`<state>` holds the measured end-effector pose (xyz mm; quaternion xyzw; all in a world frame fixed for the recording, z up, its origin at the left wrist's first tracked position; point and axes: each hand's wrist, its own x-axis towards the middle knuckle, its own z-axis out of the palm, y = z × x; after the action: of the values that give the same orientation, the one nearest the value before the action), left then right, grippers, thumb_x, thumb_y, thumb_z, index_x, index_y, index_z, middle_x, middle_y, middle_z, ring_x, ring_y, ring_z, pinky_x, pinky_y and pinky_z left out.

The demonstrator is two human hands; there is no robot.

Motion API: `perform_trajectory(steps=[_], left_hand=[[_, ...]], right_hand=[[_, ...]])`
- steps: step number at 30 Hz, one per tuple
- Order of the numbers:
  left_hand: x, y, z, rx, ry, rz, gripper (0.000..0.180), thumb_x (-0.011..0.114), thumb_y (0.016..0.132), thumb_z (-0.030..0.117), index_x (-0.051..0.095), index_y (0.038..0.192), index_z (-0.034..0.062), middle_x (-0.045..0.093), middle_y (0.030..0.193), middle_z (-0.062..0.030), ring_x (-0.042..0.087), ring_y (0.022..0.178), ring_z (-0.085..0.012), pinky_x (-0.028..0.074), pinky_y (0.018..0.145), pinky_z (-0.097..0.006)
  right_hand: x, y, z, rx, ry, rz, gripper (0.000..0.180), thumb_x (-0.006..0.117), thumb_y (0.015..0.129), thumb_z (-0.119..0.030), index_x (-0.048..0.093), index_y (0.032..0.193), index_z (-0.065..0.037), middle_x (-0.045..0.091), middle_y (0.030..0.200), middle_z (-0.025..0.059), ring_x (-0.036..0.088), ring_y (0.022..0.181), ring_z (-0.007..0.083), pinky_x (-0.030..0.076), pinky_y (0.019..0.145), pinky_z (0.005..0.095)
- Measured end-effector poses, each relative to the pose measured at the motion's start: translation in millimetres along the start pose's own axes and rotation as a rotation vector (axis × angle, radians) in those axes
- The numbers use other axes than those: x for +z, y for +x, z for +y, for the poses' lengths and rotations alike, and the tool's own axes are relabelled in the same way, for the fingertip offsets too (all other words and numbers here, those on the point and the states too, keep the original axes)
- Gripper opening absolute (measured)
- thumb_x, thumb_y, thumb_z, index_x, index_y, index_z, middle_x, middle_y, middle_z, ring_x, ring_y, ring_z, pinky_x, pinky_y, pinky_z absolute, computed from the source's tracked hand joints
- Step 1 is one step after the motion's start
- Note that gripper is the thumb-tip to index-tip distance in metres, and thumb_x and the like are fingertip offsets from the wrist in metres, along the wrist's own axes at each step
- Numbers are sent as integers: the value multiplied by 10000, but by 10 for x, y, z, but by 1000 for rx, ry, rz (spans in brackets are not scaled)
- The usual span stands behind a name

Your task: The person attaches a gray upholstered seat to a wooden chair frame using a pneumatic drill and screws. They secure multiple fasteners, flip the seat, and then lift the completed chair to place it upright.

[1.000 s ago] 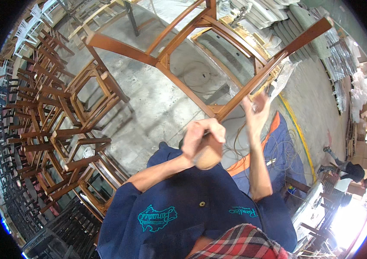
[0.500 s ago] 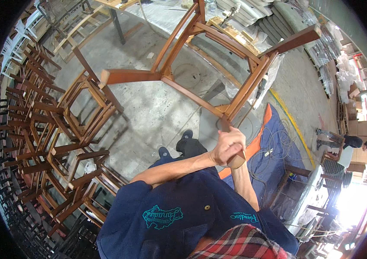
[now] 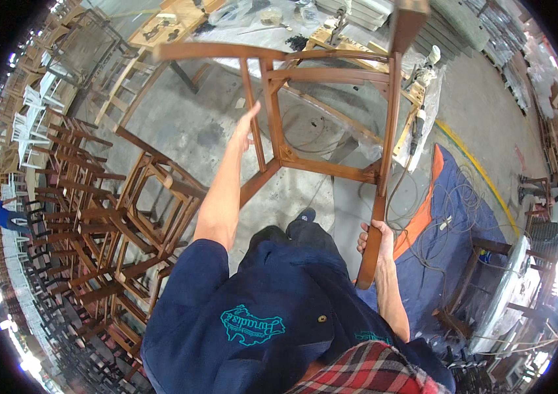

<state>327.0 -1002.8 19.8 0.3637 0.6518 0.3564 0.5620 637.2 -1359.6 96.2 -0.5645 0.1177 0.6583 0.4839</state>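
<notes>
Wooden chair frame point(image 3: 321, 111), reddish-brown, no seat panel, held up off the concrete floor point(image 3: 193, 131) in front of the person, tipped so the open seat rails face the camera and the legs splay outward.

Right hand point(image 3: 376, 240): fingers wrapped closed round the lower end of one long leg, taking most of the weight. Left hand point(image 3: 246, 125): arm extended, fingers flat and mostly open, laid against a thin rail near the seat rails; touching or steadying, not a wrapped grip so far as can be seen.

Surroundings: stacked chair frames point(image 3: 108, 217) of the same colour close on the person's left; blue and orange tarp point(image 3: 443, 230) with loose cables point(image 3: 423, 217) on the floor at right; cluttered desk point(image 3: 180, 20) beyond the frame's far side.

Risks, as judged:
- Frame hangs mainly from one closed hand at a leg end; it could twist and swing out of the flat left hand.
- A swinging leg could strike the stack at left.
- Cables underfoot at right are a trip hazard while carrying.
</notes>
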Motion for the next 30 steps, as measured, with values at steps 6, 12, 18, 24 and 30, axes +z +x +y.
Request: perform_trajectory(steps=[6,12,18,24,30], left_hand=[[166,608,-451,-37,-138,-128,768,779,739,635,583,1201,54,579,1040,-95,562,974,-225,442,930,-425],[180,826,168,-9,-345,-107,392,854,761,421,548,777,177,379,596,87,353,514,-65,289,518,-244],[305,823,534,69,-190,-40,413,860,751,378,519,653,168,432,574,72,377,489,-67,295,474,-266],[508,550,955,222,-149,-154,381,848,766,352,538,703,139,465,613,58,396,514,-56,299,470,-254],[832,663,955,311,-5,-251,329,830,782,361,622,747,108,480,610,56,404,519,-61,302,481,-279]], right_hand=[[-112,-23,-244,-13,-85,48,330,614,882,-334,555,1059,-62,525,659,42,494,489,187,438,503,344],[-465,-17,5,131,-243,190,274,679,848,-182,562,1074,-79,564,702,43,539,527,172,498,507,340],[-394,212,516,104,-278,235,235,697,806,-120,600,995,-19,580,698,62,535,495,174,468,463,334],[-267,110,818,87,-260,279,174,716,790,-121,624,893,-15,598,707,76,583,531,189,486,481,338],[-177,227,1243,80,-145,325,147,719,785,-122,623,853,-33,598,712,84,580,538,201,484,489,355]])
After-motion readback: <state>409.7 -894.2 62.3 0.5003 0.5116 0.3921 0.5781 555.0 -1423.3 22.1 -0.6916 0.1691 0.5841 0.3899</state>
